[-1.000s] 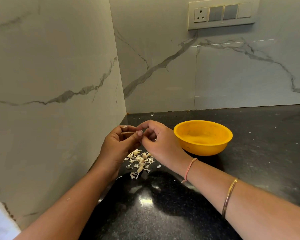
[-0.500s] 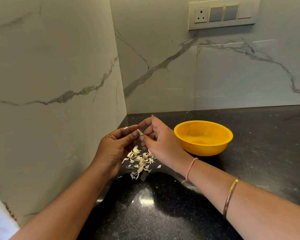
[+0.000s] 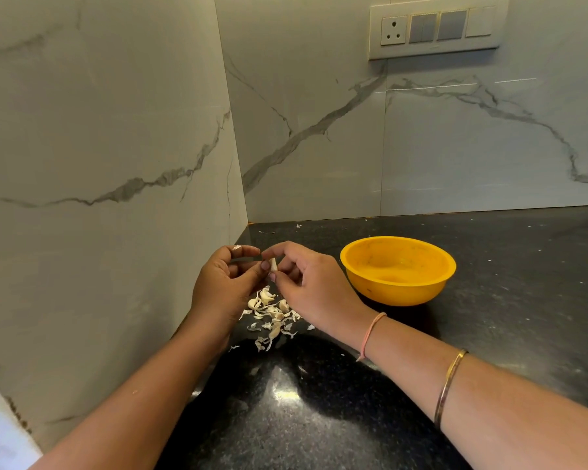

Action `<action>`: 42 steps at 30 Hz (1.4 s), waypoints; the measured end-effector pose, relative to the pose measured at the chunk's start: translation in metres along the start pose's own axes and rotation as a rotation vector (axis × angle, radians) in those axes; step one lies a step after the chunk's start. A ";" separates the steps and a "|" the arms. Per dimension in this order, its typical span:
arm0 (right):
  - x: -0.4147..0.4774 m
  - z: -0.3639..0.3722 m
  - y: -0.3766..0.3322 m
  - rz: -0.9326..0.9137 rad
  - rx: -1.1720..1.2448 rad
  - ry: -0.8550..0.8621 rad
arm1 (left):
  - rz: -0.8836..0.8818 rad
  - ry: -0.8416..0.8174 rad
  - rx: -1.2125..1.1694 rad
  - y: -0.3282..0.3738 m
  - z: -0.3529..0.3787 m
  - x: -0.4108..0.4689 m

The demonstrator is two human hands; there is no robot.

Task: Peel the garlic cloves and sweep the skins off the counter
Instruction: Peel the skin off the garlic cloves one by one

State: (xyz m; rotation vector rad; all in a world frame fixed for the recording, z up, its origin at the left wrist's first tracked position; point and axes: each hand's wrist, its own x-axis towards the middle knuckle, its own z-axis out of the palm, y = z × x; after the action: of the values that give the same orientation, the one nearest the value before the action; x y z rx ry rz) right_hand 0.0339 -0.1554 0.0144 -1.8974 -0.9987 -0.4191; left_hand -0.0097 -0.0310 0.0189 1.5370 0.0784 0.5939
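Note:
A small pale garlic clove (image 3: 273, 264) is held above the black counter (image 3: 319, 418), pinched between the thumb and fingers of my right hand (image 3: 307, 286). My left hand (image 3: 223, 286) meets it from the left, its thumb tip against the clove and its fingers curled above; a scrap of skin sticks to one fingertip. Just below both hands lies a loose pile of garlic skins and cloves (image 3: 271, 312) near the wall corner. A yellow bowl (image 3: 399, 270) stands to the right of my right hand.
Marble-patterned walls close the corner on the left and behind. A switch panel with a socket (image 3: 436, 28) is mounted high on the back wall. A few tiny skin flecks (image 3: 298, 226) lie along the counter's back edge.
Both hands have drawn slightly apart and the clove now shows between the fingertips. My right hand's fingers have opened a little around it. The pile and bowl have not moved.

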 end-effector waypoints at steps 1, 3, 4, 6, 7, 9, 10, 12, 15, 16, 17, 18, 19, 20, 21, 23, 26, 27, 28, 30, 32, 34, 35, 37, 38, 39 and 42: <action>0.000 0.000 0.000 0.006 0.007 0.005 | 0.004 0.001 0.001 0.000 0.000 0.000; 0.001 0.001 0.003 0.032 0.024 0.014 | 0.004 0.000 0.004 0.001 0.000 0.000; 0.001 0.001 0.004 0.040 0.028 0.018 | 0.007 -0.004 0.013 0.001 0.000 -0.001; 0.001 0.000 0.005 0.041 0.028 0.023 | 0.031 -0.005 0.064 0.001 0.000 -0.002; 0.001 0.000 0.005 0.035 0.025 0.022 | 0.053 -0.001 0.106 0.001 0.000 -0.002; 0.000 -0.001 0.004 0.014 0.009 0.009 | 0.104 0.008 0.205 0.001 -0.001 -0.002; 0.000 -0.002 0.002 0.002 -0.001 -0.001 | 0.120 0.010 0.242 0.001 -0.001 -0.003; -0.001 -0.002 0.001 -0.016 -0.017 -0.015 | 0.130 0.016 0.281 0.001 -0.001 -0.002; 0.000 -0.001 0.000 -0.026 -0.020 -0.002 | 0.124 0.023 0.301 0.001 -0.001 -0.001; 0.000 -0.001 0.001 -0.024 -0.008 0.010 | 0.122 0.030 0.309 0.001 -0.001 -0.001; 0.001 -0.001 0.001 -0.015 0.013 0.023 | 0.120 0.041 0.317 0.001 -0.002 0.000; 0.002 -0.001 0.002 0.002 0.038 0.033 | 0.120 0.053 0.326 0.001 -0.003 0.000; 0.002 -0.001 0.003 0.024 0.064 0.041 | 0.123 0.064 0.335 0.001 -0.004 0.001; 0.003 -0.001 0.004 0.045 0.088 0.047 | 0.126 0.069 0.339 0.001 -0.004 0.001; 0.003 -0.001 0.005 0.063 0.113 0.052 | 0.120 0.069 0.332 0.002 -0.005 0.001; 0.004 -0.001 0.006 0.091 0.152 0.060 | 0.064 0.052 0.290 0.004 -0.003 0.000; 0.004 -0.004 0.007 0.072 0.096 0.067 | -0.042 -0.009 0.254 0.006 -0.001 -0.001; 0.004 -0.005 0.006 0.051 0.052 0.061 | -0.059 -0.026 0.251 0.007 -0.001 -0.002; 0.003 -0.005 0.006 0.025 0.010 0.054 | -0.067 -0.038 0.253 0.007 -0.001 -0.002; 0.003 -0.006 0.006 -0.027 -0.058 0.045 | -0.078 -0.045 0.276 0.006 -0.002 -0.001; 0.002 -0.005 0.006 -0.061 -0.110 0.033 | -0.087 -0.034 0.302 0.004 -0.003 0.000; 0.002 -0.006 0.006 -0.076 -0.133 0.020 | -0.088 -0.026 0.321 0.002 -0.004 0.002; 0.002 -0.006 0.005 -0.073 -0.129 0.016 | -0.085 -0.026 0.330 0.001 -0.005 0.003; 0.003 -0.007 0.004 -0.049 -0.089 0.011 | -0.073 -0.018 0.354 0.000 -0.004 0.003; 0.003 -0.007 0.004 -0.031 -0.058 0.010 | -0.065 -0.008 0.364 0.000 -0.004 0.004; 0.003 -0.007 0.004 -0.010 -0.023 0.008 | -0.057 0.004 0.370 -0.001 -0.004 0.004; 0.004 -0.005 0.005 0.069 0.113 0.011 | -0.041 0.041 0.378 -0.002 -0.004 0.005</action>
State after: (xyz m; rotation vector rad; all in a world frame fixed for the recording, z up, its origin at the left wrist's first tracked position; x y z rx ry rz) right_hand 0.0407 -0.1592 0.0169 -1.8201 -0.9277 -0.3255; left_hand -0.0069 -0.0249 0.0182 1.8831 0.2653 0.6016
